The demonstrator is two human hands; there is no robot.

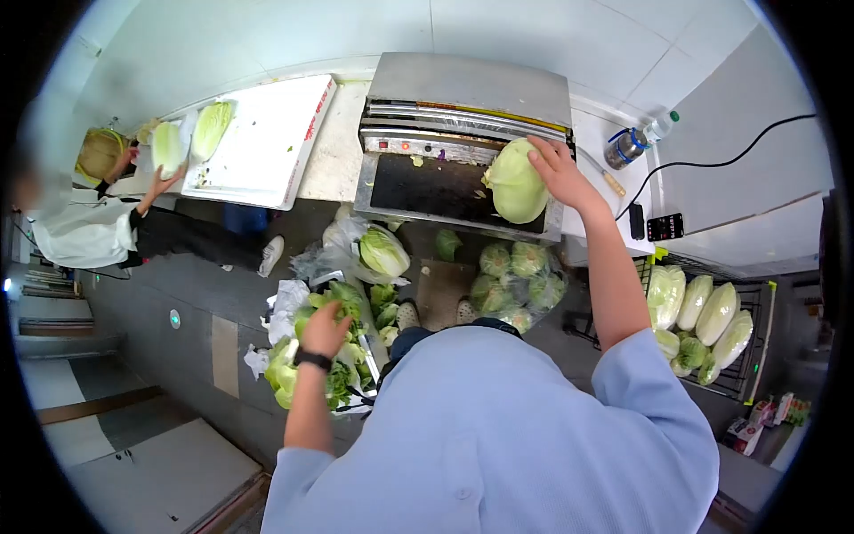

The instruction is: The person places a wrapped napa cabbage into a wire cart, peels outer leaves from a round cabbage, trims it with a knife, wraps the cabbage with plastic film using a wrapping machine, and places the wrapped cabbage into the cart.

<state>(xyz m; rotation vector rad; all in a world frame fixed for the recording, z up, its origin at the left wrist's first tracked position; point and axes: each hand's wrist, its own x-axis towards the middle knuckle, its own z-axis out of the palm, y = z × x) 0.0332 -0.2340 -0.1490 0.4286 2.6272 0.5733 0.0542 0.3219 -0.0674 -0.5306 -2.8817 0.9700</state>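
Observation:
A large pale green cabbage (518, 185) stands on the dark plate of the wrapping machine (427, 191). My right hand (559, 171) is laid over its upper right side, fingers curved against the leaves. Low on the left, my left hand (324, 331), with a dark band on the wrist, hangs over a bin heaped with loose green leaves (342, 378). Its fingers look apart and I see nothing held in them. Small leaf scraps lie on the machine near the cabbage.
Bagged cabbages (525, 276) lie on the floor by my feet. Wrapped napa cabbages (716, 313) fill a wire cart on the right. A knife (614, 184), bottles and a phone (665, 227) are on the right counter. A co-worker (89, 222) handles napa cabbage at a white board (267, 142).

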